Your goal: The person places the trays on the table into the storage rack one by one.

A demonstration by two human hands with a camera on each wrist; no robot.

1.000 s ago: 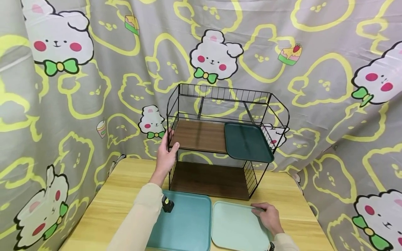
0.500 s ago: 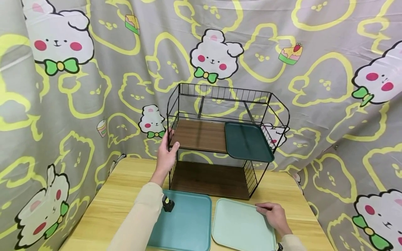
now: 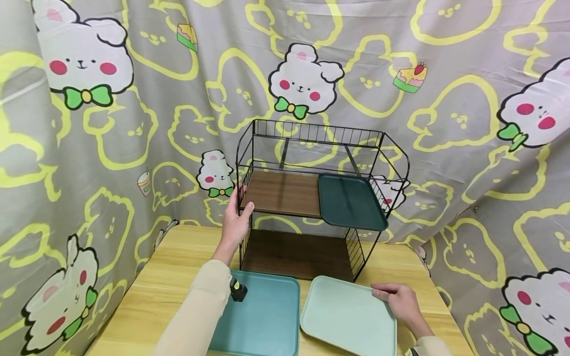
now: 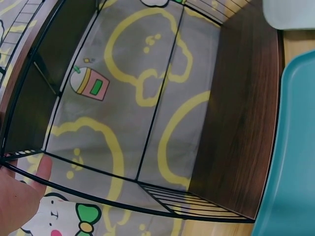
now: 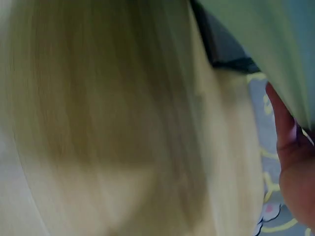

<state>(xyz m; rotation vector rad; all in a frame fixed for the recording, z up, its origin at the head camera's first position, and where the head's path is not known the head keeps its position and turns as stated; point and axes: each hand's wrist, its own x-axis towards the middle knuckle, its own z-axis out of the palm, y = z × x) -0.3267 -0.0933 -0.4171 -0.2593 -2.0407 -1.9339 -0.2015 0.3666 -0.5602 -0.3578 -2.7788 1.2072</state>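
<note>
A black wire rack (image 3: 299, 255) with brown wood-look shelves stands on the table. My left hand (image 3: 235, 225) grips its left side at the upper wooden shelf (image 3: 285, 193), thumb over the front edge. On that shelf's right part lies a dark green tray (image 3: 353, 202), its front sticking out a little. My right hand (image 3: 403, 304) pinches a mint-green tray (image 3: 349, 316) by its right edge. In the right wrist view, the right hand (image 5: 295, 167) holds the tray's edge, raised above the blurred tabletop (image 5: 98, 123).
Left of the mint tray, a larger teal tray (image 3: 267, 316) lies flat in front of the rack, partly under my left forearm. A wood-grain table (image 3: 165, 277) carries everything. Behind and at both sides hangs a grey curtain (image 3: 173, 79) with cartoon prints.
My right hand has moved right and slightly away from me, taking the mint tray along; the tray has turned and its far edge rises toward the rack. My left hand stays on the rack.
</note>
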